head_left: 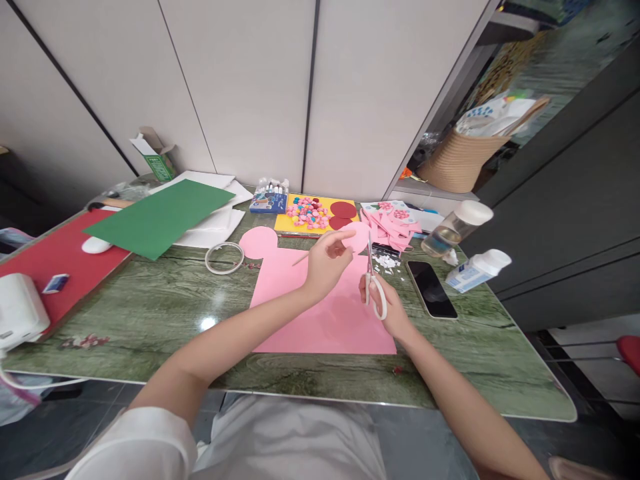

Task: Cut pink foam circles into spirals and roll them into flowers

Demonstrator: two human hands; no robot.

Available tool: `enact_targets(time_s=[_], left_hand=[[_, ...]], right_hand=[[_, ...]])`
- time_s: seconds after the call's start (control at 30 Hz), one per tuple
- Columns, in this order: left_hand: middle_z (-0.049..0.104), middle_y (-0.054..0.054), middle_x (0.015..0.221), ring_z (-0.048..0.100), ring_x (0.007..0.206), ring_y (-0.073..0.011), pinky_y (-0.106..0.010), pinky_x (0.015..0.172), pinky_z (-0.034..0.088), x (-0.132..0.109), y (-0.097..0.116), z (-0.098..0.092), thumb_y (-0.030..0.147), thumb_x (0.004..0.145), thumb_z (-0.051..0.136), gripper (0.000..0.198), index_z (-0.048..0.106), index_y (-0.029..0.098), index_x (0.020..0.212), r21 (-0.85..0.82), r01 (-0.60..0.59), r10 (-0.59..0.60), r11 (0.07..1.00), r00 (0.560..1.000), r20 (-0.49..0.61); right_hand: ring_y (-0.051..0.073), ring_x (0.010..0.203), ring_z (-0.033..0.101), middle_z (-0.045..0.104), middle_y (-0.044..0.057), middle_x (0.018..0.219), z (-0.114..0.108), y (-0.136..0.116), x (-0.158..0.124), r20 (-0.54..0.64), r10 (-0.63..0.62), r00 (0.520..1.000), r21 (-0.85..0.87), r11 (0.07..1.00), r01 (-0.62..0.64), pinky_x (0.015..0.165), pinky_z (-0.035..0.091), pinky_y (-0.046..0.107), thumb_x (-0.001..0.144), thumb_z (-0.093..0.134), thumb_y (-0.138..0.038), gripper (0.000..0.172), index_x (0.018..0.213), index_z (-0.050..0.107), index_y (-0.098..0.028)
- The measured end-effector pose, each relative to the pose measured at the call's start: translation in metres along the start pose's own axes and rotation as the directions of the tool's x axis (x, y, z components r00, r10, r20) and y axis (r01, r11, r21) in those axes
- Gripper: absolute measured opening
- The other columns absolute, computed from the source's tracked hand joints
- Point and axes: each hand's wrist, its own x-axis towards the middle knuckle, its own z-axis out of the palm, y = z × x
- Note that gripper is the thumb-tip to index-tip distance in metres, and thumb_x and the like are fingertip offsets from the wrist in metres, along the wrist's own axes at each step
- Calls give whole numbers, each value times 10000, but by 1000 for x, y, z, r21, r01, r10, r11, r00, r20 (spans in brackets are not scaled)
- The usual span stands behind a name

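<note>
My left hand [327, 261] is closed on a round piece of pink paper [357, 238], held up over the table. In my right hand [385, 303] is a pair of white-handled scissors [373, 288], its blades pointing away from me at the right edge of that paper. Below both hands lies a large pink sheet [320, 327]. A thin brown stick [300, 259], perhaps a pencil, shows beside my left hand. Another pink paper circle [259, 242] rests at the sheet's upper left corner, near a roll of tape [225, 259].
Behind lie a yellow sheet [285, 223] with colourful pompoms [307, 212] and dark red circles [343, 210], and pink scraps [387, 227]. A phone [432, 289] and two bottles [457, 229] stand right. Green paper [160, 217] and a red sheet [75, 287] are left.
</note>
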Motion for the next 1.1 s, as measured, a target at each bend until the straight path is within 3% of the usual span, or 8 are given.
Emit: enact_targets(time_s=[0.33, 0.7, 1.1], left_hand=[[611, -45, 901, 536, 729, -104, -219, 667, 467, 2, 4, 0, 107, 712, 532, 260, 666, 185, 921, -5, 33, -33, 999, 999, -1], [644, -60, 941, 574, 948, -160, -262, 778, 479, 4, 4, -3, 112, 744, 521, 222, 682, 187, 877, -8, 3, -3, 1000, 1000, -21], [600, -59, 987, 561, 806, -125, -252, 722, 491, 6, 1, -1, 182, 737, 595, 267, 641, 201, 999, -48, 2, -4, 999, 999, -42]], right_hand=[[132, 597, 411, 440, -15, 641, 0, 0, 0, 7, 9, 1000, 7, 1000, -9, 587, 320, 278, 914, 325, -454, 330, 746, 457, -201], [114, 530, 401, 449, -26, 604, 0, 1, 0, 11, 51, 999, -3, 999, -51, 528, 312, 261, 899, 338, -491, 353, 731, 451, -202], [120, 542, 419, 456, -25, 595, 0, 3, 1, 22, 57, 998, -7, 998, -57, 541, 332, 261, 894, 351, -490, 347, 723, 452, -205]])
